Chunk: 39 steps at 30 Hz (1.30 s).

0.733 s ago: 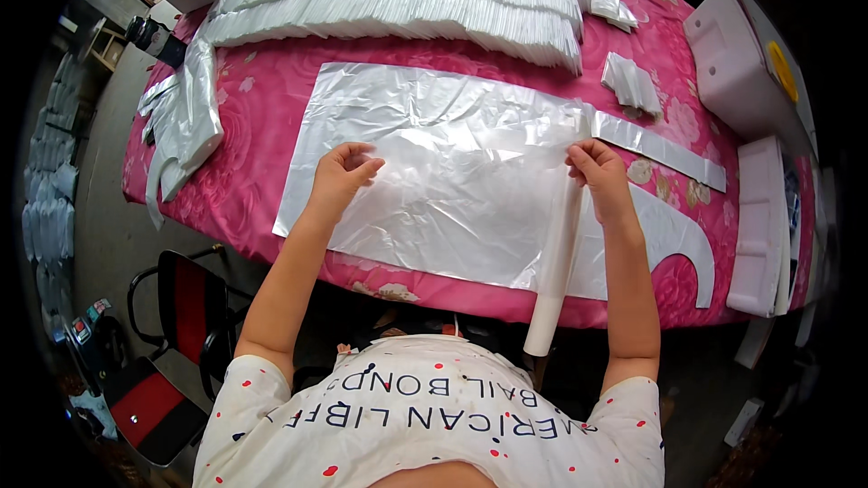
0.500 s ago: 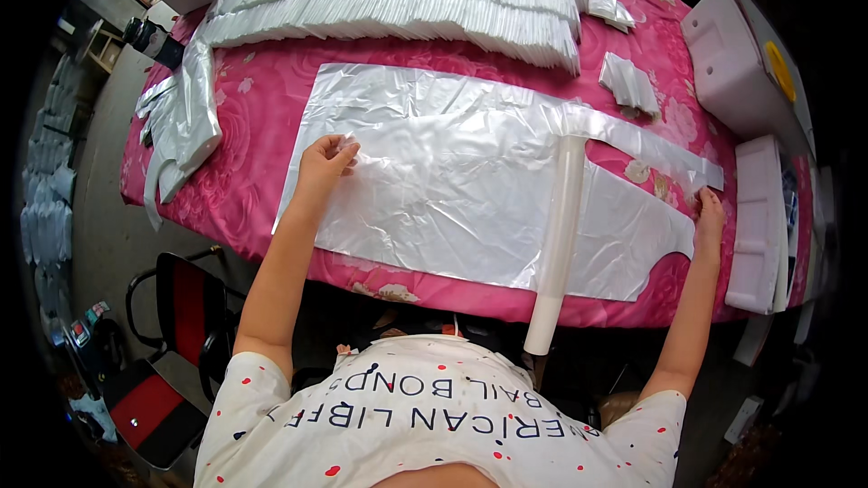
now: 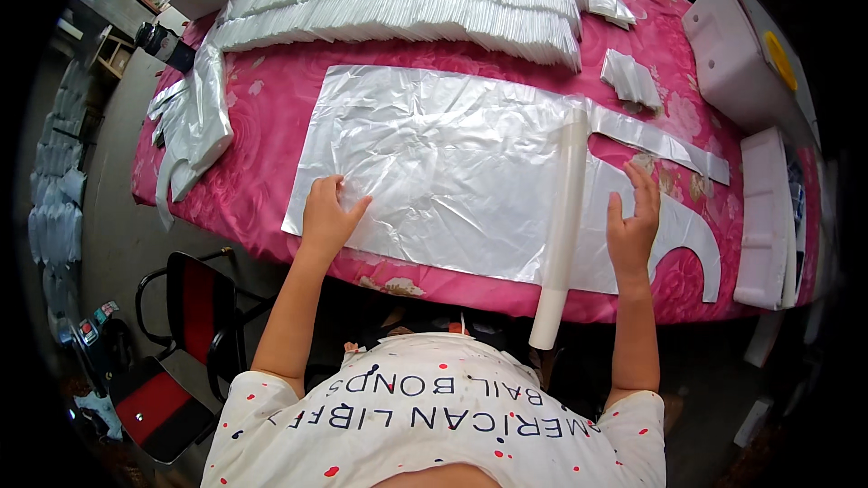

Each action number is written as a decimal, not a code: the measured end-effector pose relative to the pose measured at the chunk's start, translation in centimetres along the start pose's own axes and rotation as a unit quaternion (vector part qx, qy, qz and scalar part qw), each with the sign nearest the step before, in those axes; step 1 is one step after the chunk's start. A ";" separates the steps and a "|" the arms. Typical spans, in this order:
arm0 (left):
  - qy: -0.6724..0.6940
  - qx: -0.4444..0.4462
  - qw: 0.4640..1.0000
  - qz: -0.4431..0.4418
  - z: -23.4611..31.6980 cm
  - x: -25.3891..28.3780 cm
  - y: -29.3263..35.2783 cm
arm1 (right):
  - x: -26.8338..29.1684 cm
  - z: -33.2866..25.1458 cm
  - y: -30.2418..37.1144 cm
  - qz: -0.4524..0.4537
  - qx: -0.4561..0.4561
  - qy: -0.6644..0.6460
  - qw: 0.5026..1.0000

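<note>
Your clear plastic bag [image 3: 443, 172] lies flat and wrinkly on the pink flowered tablecloth [image 3: 271, 126]. It is shiny and see-through, with cut-out handle shapes at its right end. A long white roll [image 3: 562, 217] lies across the bag near that end, sticking out past the table's near edge.

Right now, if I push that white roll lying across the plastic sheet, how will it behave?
The white roll is a long cylinder lying on the clear plastic sheet, so it would probably roll sideways easily. Its near end overhangs the table edge, so a pull toward you might tip it off. The glossy film under it looks slippery, so it may also slide.
</note>
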<state>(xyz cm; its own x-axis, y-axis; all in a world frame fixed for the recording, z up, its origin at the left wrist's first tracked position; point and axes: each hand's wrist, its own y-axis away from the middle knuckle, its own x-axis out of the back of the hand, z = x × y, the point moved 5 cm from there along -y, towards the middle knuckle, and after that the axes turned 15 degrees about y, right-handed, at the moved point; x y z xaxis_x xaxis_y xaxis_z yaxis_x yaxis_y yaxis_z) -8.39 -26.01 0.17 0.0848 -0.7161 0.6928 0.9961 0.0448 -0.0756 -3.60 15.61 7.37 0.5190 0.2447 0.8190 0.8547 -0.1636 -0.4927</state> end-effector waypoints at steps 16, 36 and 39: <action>0.479 0.158 0.847 -0.168 3.2 -4.0 -0.3 | -10.0 -18.6 2.1 -0.343 0.040 -0.357 0.868; -0.015 -0.060 0.997 -0.047 3.0 -2.7 -2.6 | 1.7 26.6 5.3 -0.095 -0.437 -0.214 0.868; -0.023 -0.122 0.992 0.004 2.8 -1.8 -3.4 | 7.6 36.5 9.5 0.029 -0.569 -0.180 0.802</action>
<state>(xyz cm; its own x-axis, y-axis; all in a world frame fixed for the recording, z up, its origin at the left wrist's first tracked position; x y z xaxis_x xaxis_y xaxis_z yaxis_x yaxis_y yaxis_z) -11.86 -22.88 1.17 0.0988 -0.6837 0.7230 0.9606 -0.1243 -0.2488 8.94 50.76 -1.86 0.7027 0.4324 0.5650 0.3700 -0.9004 0.2289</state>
